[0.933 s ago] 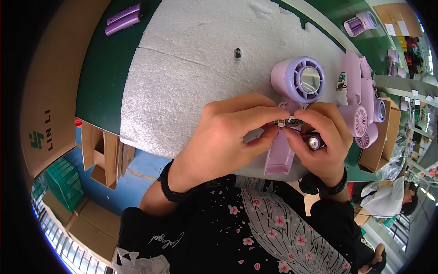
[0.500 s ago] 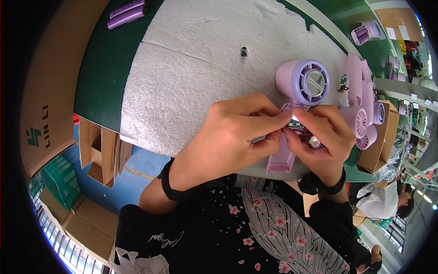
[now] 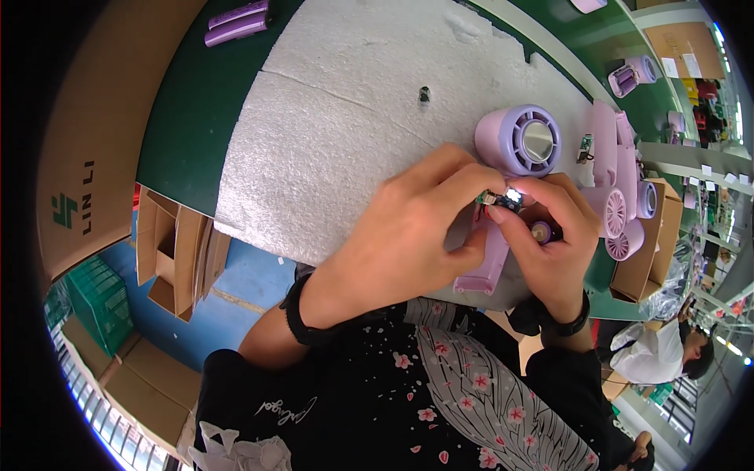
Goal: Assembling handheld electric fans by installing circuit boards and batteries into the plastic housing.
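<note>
A small green circuit board [image 3: 503, 199] with a metal connector and a bright white part is held up over the fan's handle. My right hand [image 3: 558, 243] pinches it between thumb and forefinger. My left hand [image 3: 416, 224] curls round its other side, forefinger against the board, thumb lower near a red wire. Beneath lies a pink handheld fan, its round lavender-rimmed head [image 3: 536, 141] beyond my hands and its open handle shell [image 3: 484, 267] running toward me. A cylinder with a round metal end [image 3: 541, 231], apparently a battery cell, shows under my right fingers.
White foam sheet [image 3: 338, 141] covers the green bench. A small dark part [image 3: 425, 96] lies on it. Two purple battery cells [image 3: 236, 27] rest far left. Pink fan bodies [image 3: 609, 169], another board [image 3: 585, 147] and a cardboard box [image 3: 652, 243] stand right. A person [image 3: 656, 353] sits beyond.
The circuit board has been lifted and tilted above the handle, showing more of itself. My left thumb has moved away from its forefinger. The view has shifted slightly.
</note>
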{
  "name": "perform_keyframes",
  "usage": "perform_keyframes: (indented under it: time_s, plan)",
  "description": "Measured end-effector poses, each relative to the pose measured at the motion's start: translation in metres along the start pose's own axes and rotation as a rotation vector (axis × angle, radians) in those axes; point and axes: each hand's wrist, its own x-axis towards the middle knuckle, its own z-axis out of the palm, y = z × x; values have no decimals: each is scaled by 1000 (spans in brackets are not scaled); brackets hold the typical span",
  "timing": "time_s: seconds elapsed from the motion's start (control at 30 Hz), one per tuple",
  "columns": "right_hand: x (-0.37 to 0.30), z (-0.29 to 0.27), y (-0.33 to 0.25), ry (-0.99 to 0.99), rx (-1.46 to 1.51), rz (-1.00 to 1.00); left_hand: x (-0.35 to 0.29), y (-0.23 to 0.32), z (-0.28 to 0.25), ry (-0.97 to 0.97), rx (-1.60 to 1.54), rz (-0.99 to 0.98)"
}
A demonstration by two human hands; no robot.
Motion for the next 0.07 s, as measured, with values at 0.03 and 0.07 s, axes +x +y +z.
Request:
perform_keyframes:
  time_s: [0.03, 0.07]
  plan:
    - [0, 0, 0, -5, 12, 10, -1, 1, 2, -3, 44, -34]
    - [-1, -1, 0, -9, 24, 21, -3, 0, 5, -5, 88, -69]
